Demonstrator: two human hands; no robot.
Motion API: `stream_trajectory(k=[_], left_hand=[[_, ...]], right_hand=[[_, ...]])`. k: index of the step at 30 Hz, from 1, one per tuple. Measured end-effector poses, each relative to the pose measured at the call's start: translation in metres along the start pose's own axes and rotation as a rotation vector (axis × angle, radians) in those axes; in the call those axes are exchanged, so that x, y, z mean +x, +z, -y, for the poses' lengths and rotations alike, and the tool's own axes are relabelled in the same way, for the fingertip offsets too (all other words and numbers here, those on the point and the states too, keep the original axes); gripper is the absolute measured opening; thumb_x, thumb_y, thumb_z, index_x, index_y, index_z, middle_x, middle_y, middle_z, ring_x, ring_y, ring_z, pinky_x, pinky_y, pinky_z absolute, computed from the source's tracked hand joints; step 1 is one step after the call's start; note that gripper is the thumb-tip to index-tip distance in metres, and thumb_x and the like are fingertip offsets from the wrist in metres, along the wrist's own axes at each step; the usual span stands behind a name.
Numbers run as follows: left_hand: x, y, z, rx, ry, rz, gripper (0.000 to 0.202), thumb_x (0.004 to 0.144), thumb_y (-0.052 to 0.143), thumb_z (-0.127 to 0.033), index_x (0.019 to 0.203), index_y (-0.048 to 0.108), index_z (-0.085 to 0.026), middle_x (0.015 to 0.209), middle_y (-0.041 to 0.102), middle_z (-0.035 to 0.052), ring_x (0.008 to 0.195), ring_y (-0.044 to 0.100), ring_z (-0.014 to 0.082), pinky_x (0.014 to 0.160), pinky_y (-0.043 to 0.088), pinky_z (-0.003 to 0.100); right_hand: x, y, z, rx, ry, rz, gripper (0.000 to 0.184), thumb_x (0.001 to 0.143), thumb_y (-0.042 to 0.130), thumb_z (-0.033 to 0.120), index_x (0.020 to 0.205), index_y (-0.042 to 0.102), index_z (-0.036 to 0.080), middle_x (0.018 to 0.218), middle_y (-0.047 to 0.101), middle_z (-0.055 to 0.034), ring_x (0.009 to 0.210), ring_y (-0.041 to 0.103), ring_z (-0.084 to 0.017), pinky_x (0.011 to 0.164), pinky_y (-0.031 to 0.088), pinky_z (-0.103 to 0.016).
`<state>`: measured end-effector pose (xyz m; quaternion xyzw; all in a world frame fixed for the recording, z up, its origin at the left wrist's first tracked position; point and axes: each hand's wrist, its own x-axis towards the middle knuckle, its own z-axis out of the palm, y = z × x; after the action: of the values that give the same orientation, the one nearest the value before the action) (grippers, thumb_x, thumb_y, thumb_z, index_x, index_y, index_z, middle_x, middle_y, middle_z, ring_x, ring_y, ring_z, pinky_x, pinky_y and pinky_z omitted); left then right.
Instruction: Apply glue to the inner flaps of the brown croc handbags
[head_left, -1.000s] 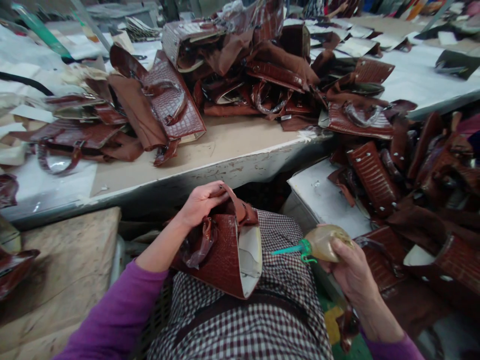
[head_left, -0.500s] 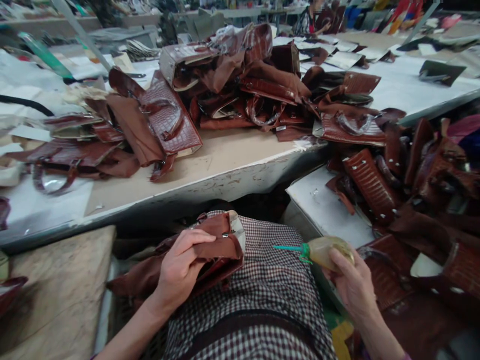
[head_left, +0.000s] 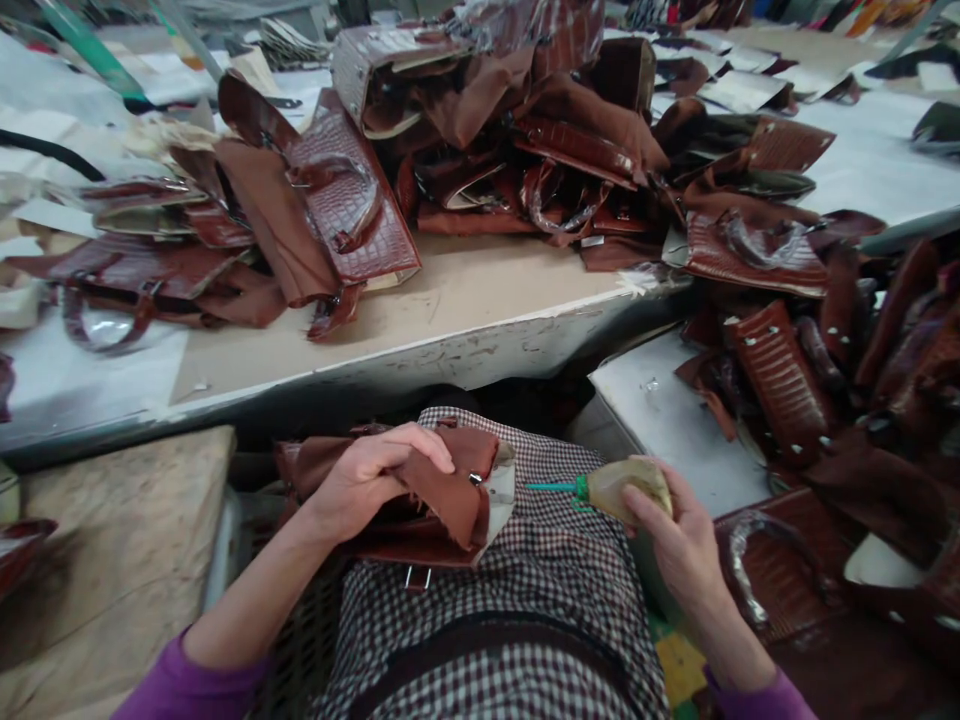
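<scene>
A brown crocodile-textured leather bag [head_left: 442, 495] lies on my lap over a checked apron [head_left: 525, 590]. My left hand [head_left: 367, 475] is closed on the bag's brown flap, thumb on top. My right hand [head_left: 675, 545] grips a yellowish squeeze bottle [head_left: 626, 488] with a green cap and thin teal nozzle pointing left toward the bag's pale inner edge. The nozzle tip is a short gap from the bag.
A worn workbench [head_left: 450, 310] ahead carries heaps of brown bag parts [head_left: 480, 150]. More brown pieces [head_left: 825, 380] pile up on a white surface [head_left: 660, 420] at my right. A bare wooden board [head_left: 112, 540] lies at my left.
The bag went from upright to lying flat on my lap, and my left hand shifted its hold onto the flap. The bottle came slightly closer to the bag.
</scene>
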<state>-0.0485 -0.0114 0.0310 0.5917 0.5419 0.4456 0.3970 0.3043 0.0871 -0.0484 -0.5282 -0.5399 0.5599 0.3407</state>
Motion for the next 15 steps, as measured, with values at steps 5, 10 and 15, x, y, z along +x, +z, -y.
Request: stream_trajectory(k=[5,10,15], left_hand=[[0.027,-0.019,0.008,-0.053,-0.114,0.054,0.013,0.083,0.067,-0.012,0.089,0.075,-0.018,0.094,0.072,0.0052,0.090,0.066,0.0203,0.081,0.050,0.027],[0.039,-0.025,0.016,-0.058,-0.118,0.062,0.015,0.083,0.065,-0.008,0.089,0.075,-0.017,0.094,0.071,0.0045,0.090,0.065,0.0188,0.081,0.048,0.026],[0.038,-0.025,0.021,-0.062,-0.099,0.080,0.015,0.083,0.066,-0.008,0.091,0.074,-0.017,0.095,0.071,0.0038,0.091,0.065,0.0176,0.082,0.048,0.025]], right_hand=[[0.014,0.015,0.014,-0.056,0.010,0.013,0.053,0.079,0.078,0.049,0.119,0.060,0.020,0.098,0.068,-0.0062,0.071,0.063,-0.023,0.050,0.053,-0.030],[0.029,0.023,0.015,-0.197,-0.081,0.021,0.056,0.077,0.078,0.052,0.118,0.062,0.018,0.105,0.070,-0.0090,0.091,0.066,-0.030,0.076,0.057,-0.040],[0.039,0.025,0.008,-0.244,-0.126,0.041,0.057,0.077,0.076,0.056,0.118,0.063,0.019,0.106,0.071,-0.0093,0.091,0.067,-0.032,0.079,0.057,-0.044]])
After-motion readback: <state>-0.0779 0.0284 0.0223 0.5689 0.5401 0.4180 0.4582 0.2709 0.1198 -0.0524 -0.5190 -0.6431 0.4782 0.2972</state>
